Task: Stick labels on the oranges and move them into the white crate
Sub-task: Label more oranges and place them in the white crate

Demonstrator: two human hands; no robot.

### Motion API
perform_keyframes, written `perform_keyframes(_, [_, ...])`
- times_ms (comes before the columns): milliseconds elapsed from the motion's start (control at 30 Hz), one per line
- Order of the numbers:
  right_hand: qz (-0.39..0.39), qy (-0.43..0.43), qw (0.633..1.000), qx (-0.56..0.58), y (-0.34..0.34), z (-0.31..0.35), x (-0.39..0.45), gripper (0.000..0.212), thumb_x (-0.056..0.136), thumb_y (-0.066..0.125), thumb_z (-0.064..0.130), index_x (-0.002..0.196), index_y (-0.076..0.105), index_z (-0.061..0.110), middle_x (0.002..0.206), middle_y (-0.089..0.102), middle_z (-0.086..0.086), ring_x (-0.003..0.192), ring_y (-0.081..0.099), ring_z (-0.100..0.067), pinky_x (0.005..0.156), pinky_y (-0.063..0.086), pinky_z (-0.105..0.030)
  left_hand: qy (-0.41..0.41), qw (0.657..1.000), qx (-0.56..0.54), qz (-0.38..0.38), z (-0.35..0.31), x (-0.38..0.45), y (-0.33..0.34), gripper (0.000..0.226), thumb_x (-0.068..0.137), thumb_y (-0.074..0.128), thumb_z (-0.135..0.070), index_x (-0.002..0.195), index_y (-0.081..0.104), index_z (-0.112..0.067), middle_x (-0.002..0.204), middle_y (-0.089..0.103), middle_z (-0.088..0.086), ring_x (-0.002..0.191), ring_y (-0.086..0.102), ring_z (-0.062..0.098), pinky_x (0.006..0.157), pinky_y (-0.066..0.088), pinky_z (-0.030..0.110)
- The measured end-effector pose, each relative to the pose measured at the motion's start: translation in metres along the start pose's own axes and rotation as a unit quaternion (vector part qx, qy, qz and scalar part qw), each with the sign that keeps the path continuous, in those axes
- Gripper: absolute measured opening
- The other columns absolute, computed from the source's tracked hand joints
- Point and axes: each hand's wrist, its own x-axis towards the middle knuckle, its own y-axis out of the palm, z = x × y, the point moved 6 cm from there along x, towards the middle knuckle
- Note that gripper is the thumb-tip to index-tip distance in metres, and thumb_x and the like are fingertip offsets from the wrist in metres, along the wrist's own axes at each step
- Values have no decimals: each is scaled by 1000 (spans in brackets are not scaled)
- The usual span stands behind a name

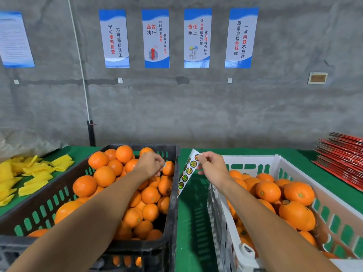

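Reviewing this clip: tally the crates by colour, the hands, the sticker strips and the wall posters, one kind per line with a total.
Black crate: 1
White crate: 1
Hands: 2, left hand and right hand
Sticker strip: 1
Blue-and-white wall posters: 5, the leftmost cut by the frame edge
Total: 10

Left grip (pixel 151 163) pinched; right grip (pixel 212 163) pinched
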Motion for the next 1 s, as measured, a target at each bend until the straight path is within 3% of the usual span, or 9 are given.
perform_keyframes(133, [8,0,1000,-7,0,0,-1,18,106,55,17,105,69,7,92,73,-9,78,68,-17,82,63,-42,-22,987,141,74,30,-3,3,20,90,62,-1,77,76,-7,86,77,11,79,72,23,74,61,36])
perform_keyframes(333, [27,-14,999,-24,3,0,-2,13,105,56,18,97,66,16,86,70,-4,73,68,-9,67,60,-24,-98,977,133,136,62,-8,13,11,90,64,10,83,70,2,88,73,17,71,65,20,74,62,39])
perform_keyframes(400, [31,-16,999,-22,4,0,-2,12,105,57,18,96,66,17,86,70,-3,69,68,-8,66,60,-24,-123,976,100,148,68,-10,16,11,90,66,13,90,68,2,86,69,19,75,66,26,71,62,39])
perform_keyframes(500, [31,-17,999,-28,5,0,-2,13,104,58,20,95,66,19,82,71,-2,72,70,-14,75,63,-36,-146,976,67,147,72,-10,17,15,87,68,15,92,67,2,81,67,18,72,66,26,63,61,34])
perform_keyframes(633, [29,-13,999,-27,5,0,-3,13,104,58,22,94,66,21,82,71,-1,81,73,-25,82,63,-44,-137,980,70,129,72,-7,18,12,90,64,15,83,70,8,77,70,17,65,65,28,59,61,35])
perform_keyframes(733, [32,-16,999,-31,5,0,-3,12,104,59,22,94,66,20,82,71,-1,74,71,-18,81,63,-42,-112,982,90,122,71,-5,19,11,91,66,10,84,74,9,86,74,27,64,65,30,61,60,37])
perform_keyframes(867, [41,-22,998,-40,7,1,-4,10,105,58,22,99,67,19,88,72,-1,66,70,-10,75,63,-34,-76,984,119,111,68,0,23,28,95,65,-2,70,74,-11,67,72,2,50,62,7,47,49,20])
perform_keyframes(933, [44,-22,998,-43,6,1,-4,11,105,58,23,103,68,17,89,72,-2,66,70,-9,75,63,-33,-58,982,134,119,66,0,26,22,95,67,-5,77,77,-13,77,75,0,59,64,1,52,49,15])
perform_keyframes(1000, [46,-22,998,-43,7,1,-4,11,105,59,23,103,68,17,91,72,-4,63,70,-8,74,63,-33,-39,976,164,135,62,-1,29,15,94,68,-6,86,80,-10,95,78,4,81,69,9,69,55,22])
